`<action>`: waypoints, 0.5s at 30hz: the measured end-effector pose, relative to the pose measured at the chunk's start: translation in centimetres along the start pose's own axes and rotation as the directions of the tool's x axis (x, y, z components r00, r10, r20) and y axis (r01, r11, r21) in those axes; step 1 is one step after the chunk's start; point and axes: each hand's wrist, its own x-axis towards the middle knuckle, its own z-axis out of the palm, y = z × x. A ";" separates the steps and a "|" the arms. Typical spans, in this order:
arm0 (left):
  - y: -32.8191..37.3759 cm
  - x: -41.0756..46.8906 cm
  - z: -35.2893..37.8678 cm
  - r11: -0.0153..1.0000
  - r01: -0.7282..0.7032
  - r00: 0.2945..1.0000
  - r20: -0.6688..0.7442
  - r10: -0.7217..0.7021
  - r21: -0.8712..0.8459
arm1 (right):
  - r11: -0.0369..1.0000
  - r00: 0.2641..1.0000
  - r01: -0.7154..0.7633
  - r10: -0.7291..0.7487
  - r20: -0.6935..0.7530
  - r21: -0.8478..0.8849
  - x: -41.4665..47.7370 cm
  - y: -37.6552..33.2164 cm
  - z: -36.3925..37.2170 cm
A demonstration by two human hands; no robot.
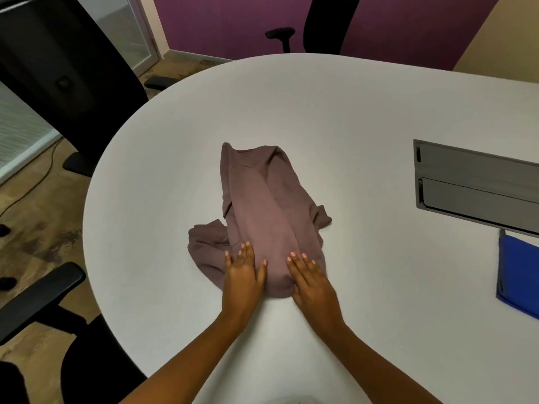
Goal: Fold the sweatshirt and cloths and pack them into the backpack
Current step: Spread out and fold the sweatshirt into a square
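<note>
A mauve sweatshirt (262,205) lies on the white table (350,118), folded into a long narrow strip that runs away from me, with a sleeve bunched out at its near left. My left hand (243,275) rests flat on the near left end of the strip, fingers spread. My right hand (312,281) lies flat on the near right end. Both palms press down on the fabric and neither grips it. A blue cloth (517,275) lies at the table's right edge, partly cut off. No backpack is in view.
A grey cable hatch (472,185) is set into the table at the right. Black office chairs stand at the left (58,68), near left (38,298) and far side (323,24). The table's curved edge runs along the left.
</note>
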 end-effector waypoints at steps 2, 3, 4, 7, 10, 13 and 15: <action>1.4 -1.3 0.8 0.997 -0.076 0.997 0.013 0.076 -0.016 | 0.999 0.999 -0.034 0.036 -0.036 0.035 -0.8 1.3 -1.5; 1.9 -1.9 1.1 0.993 -0.111 0.993 0.029 0.112 -0.039 | 0.997 0.997 -0.064 0.065 -0.034 0.041 -1.3 2.1 -2.4; 2.5 -2.5 1.4 0.987 -0.147 0.987 0.049 0.151 -0.070 | 0.994 0.994 -0.102 0.103 -0.030 0.043 -1.7 3.0 -3.3; 4.0 -3.8 2.0 0.952 -0.246 0.956 0.115 0.269 -0.180 | 0.959 0.958 -0.283 0.284 -0.036 0.022 -3.1 5.4 -5.6; 5.2 -4.0 1.8 0.905 -0.306 0.920 0.153 0.360 -0.295 | 0.857 0.855 -0.513 0.515 -0.058 0.049 -2.9 6.0 -7.5; 5.8 -2.6 0.7 0.853 -0.352 0.901 0.107 0.420 -0.384 | 0.732 0.730 -0.676 0.681 -0.059 0.089 -1.4 5.1 -8.4; 5.7 -1.1 -0.1 0.855 -0.360 0.911 0.058 0.409 -0.374 | 0.708 0.706 -0.705 0.707 -0.053 0.054 -0.6 4.5 -8.3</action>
